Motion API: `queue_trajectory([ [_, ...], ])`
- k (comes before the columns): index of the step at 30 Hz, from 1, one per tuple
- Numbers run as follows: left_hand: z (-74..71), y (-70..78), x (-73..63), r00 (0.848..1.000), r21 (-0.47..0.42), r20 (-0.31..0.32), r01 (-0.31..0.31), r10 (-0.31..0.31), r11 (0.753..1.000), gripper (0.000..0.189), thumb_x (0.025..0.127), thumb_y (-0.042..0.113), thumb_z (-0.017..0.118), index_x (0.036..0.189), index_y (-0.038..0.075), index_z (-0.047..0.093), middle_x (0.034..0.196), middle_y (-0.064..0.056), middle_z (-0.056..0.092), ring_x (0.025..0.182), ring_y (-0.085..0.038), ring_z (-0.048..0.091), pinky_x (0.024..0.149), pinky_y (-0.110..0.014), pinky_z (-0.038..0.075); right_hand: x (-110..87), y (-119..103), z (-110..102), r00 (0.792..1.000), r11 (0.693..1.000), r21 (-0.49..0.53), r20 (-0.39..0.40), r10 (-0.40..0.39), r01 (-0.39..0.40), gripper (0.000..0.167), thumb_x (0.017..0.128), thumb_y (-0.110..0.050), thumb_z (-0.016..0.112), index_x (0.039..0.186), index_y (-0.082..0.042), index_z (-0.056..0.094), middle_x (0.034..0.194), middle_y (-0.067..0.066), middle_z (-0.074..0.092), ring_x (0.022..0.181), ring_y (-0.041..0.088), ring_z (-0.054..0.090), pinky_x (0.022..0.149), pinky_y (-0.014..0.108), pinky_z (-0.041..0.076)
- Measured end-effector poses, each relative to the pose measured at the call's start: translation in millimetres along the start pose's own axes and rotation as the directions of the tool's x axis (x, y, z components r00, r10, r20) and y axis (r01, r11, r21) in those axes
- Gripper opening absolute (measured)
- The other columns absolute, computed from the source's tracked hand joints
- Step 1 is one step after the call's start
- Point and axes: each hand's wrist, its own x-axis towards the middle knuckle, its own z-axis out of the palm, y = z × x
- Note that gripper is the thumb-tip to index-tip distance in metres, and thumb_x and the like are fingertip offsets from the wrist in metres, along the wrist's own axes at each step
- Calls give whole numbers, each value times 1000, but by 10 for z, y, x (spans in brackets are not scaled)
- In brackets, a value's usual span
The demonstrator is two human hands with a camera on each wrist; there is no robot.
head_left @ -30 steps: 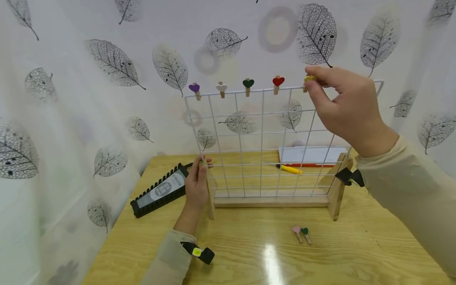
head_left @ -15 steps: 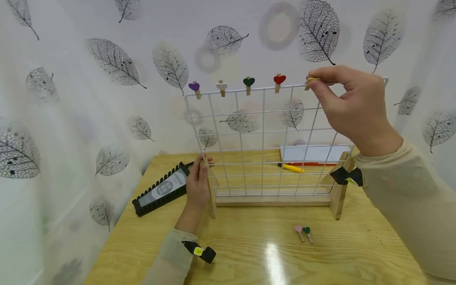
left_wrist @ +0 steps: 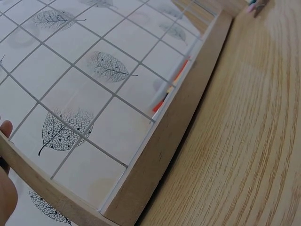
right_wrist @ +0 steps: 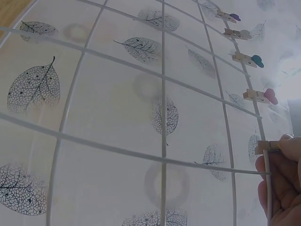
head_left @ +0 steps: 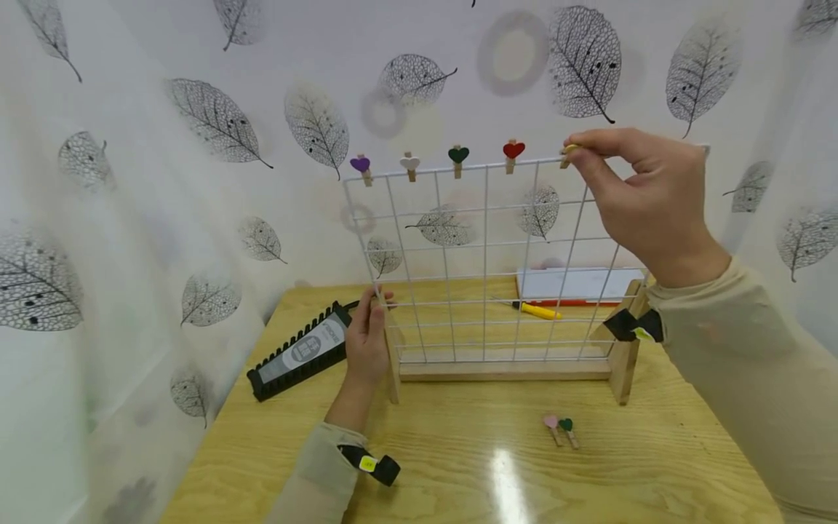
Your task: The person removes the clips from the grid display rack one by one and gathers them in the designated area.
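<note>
Thumb and finger of my right hand [head_left: 651, 193] pinch a small wooden clothespin [right_wrist: 268, 147] with a yellow heart, at the top wire of a white wire grid [head_left: 486, 247]. To its left along that wire sit clothespins with a red heart [head_left: 513, 151], a green heart [head_left: 458, 155], a white heart [head_left: 410, 164] and a purple heart [head_left: 361, 165]. My left hand [head_left: 368, 338] grips the left wooden upright [head_left: 393, 364] of the grid's stand. On the table in front lie two more clothespins, one with a pink heart [head_left: 551, 422], one with a green heart [head_left: 567, 425].
Left of the stand lies a black and grey toothed rack [head_left: 304, 349] on the wooden table [head_left: 458, 451]. Behind the grid are a yellow-handled screwdriver [head_left: 538, 311] and a white flat box [head_left: 576, 282] with a red edge. A leaf-patterned curtain [head_left: 432, 44] hangs behind.
The right hand has tilted the yellow-heart clothespin slightly at the top wire, and the heart now shows edge-on. My left hand keeps its hold on the stand.
</note>
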Motion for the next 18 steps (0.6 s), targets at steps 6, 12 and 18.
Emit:
queue_trajectory([
  [6,-4,-2,-14,1000,-2,-4,10,-11,1000,37,110,5,38,144,-3,49,122,7,63,111,-37,63,105,-33,48,-12,11,-14,999,999,-8,16,-35,35,13,95,-6,70,102,0,79,94,14,76,90,-4,69,79,14,52],
  [12,-1,12,-17,1000,13,-6,23,-23,1000,38,110,10,39,145,-1,49,123,7,63,111,-22,65,105,-28,48,-5,-3,-32,1000,999,38,-12,0,1,13,95,-5,69,102,0,79,96,10,77,86,2,71,72,15,49],
  [18,-9,14,-12,1000,9,-1,14,-14,1000,37,110,8,38,145,-1,49,123,4,63,111,-22,64,105,-32,48,-15,7,-39,995,938,342,-59,86,-61,13,92,7,68,102,11,74,97,12,76,89,15,72,78,18,53],
])
